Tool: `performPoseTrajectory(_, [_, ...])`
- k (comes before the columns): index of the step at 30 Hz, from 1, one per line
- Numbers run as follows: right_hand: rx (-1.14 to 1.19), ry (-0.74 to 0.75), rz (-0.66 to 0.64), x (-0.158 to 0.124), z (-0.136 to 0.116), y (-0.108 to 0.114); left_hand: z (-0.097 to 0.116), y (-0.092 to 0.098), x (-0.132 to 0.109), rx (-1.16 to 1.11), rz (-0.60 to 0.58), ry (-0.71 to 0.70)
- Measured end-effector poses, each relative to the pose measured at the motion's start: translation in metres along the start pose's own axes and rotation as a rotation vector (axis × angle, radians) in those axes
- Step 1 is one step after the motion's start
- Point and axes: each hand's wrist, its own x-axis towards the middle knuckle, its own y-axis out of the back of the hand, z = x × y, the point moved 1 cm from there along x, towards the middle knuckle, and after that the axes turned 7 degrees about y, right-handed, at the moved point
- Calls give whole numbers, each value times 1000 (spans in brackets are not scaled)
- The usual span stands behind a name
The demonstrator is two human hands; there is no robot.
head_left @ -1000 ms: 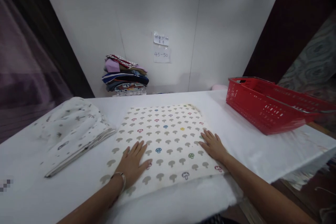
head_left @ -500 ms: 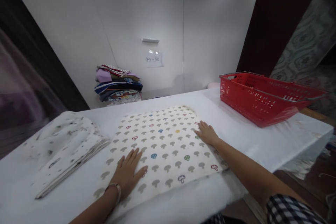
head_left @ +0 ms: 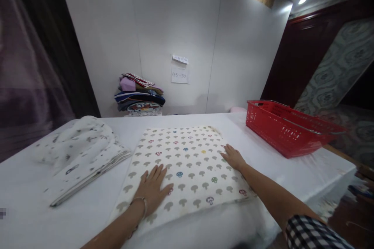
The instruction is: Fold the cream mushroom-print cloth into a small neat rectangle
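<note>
A cream cloth printed with grey and a few coloured mushrooms lies spread flat on the white-covered table. On its near left part rests my left hand, palm down with the fingers spread and a bracelet at the wrist. My right hand lies flat across the cloth's right edge, its fingers stretched out. Neither hand grips anything. To the left of the mushroom cloth sits a white cloth with small dark prints, partly folded and rumpled on top.
A red plastic basket stands at the table's right end. Behind the table's far edge rises a stack of folded fabrics against the white wall. A paper sign reading 45-50 hangs there. A dark curtain borders the left side.
The camera view has tilted up and shifted, showing more wall and ceiling lights. Both hands keep practically the same places on the mushroom cloth, which lies as before.
</note>
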Motion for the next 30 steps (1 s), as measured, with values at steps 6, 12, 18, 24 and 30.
performPoseTrajectory(6, [-5,-10,5,-1,0,2,-2,-5,2,-18,3,-21])
performPoseTrajectory(12, [-15,-7,12,-3,0,3,-2,-7,2,-24,-21,-4])
performPoseTrajectory(18, [-6,-3,38,-2,3,-1,-2,-8,1,-14,16,-7])
performPoseTrajectory(24, [26,12,43,-3,3,0,4,1,-1,14,-31,25])
performPoseTrajectory(30, [24,12,34,-3,3,2,4,0,-2,15,-21,13])
